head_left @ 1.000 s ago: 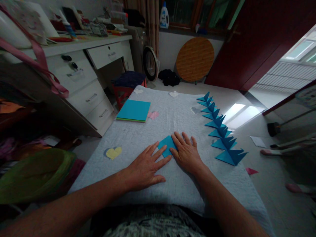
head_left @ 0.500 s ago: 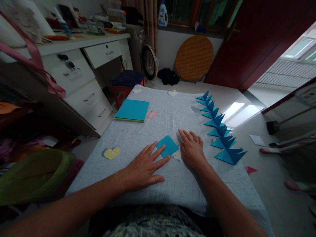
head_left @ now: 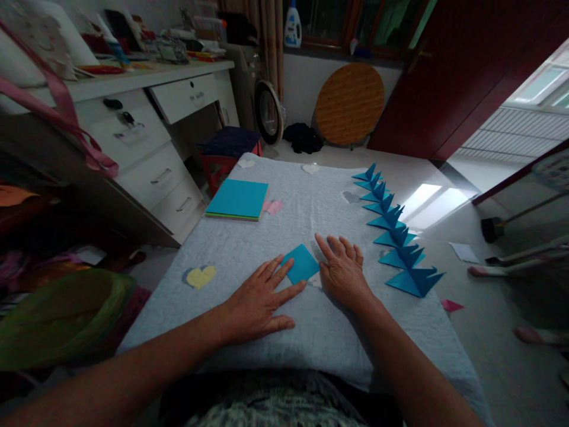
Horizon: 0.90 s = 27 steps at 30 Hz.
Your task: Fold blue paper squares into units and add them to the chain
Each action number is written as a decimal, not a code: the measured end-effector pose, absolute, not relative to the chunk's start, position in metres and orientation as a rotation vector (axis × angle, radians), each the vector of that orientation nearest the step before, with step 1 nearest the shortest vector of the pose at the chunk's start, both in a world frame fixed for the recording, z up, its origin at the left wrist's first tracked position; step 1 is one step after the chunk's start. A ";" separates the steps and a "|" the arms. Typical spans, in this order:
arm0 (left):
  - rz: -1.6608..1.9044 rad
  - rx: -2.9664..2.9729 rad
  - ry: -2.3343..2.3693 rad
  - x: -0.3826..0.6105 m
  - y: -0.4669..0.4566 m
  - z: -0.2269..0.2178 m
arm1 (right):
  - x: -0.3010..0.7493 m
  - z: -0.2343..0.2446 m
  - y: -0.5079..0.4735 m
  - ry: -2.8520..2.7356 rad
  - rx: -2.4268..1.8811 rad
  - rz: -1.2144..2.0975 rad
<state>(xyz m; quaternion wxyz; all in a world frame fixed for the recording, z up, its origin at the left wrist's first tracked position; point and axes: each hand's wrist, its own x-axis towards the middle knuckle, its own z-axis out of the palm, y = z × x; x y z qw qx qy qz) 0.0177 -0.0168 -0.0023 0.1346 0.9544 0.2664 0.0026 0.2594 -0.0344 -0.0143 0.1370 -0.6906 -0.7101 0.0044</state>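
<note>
I seemingly steady the flat blue paper square (head_left: 303, 264) under my left hand (head_left: 256, 301), fingers spread, my right hand (head_left: 343, 271), fingers slightly parted, at its right corner.

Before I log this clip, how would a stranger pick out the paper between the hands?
On the cloth-covered table, look between left hand and right hand. The blue paper there is partly under the left hand. It lies flat, unlike the pointed folded figures, and is smaller than the stack.
</note>
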 end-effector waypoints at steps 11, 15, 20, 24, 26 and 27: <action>0.369 2.711 0.806 0.026 -0.004 0.001 | 0.252 0.000 -0.036 -2.037 -1.626 0.211; 0.380 2.612 0.977 0.041 0.001 0.014 | 0.251 0.002 -0.039 -2.061 -1.605 0.300; 0.564 2.499 1.154 0.052 0.010 0.009 | 0.251 0.004 -0.041 -2.008 -1.666 0.333; 0.678 2.388 1.234 0.052 0.020 -0.004 | 0.251 0.004 -0.040 -1.963 -1.696 0.357; 0.661 2.336 1.210 0.050 0.023 -0.008 | 0.250 0.002 -0.039 -1.944 -1.679 0.387; 0.651 2.311 1.184 0.050 0.023 -0.009 | 0.249 0.000 -0.039 -1.932 -1.663 0.408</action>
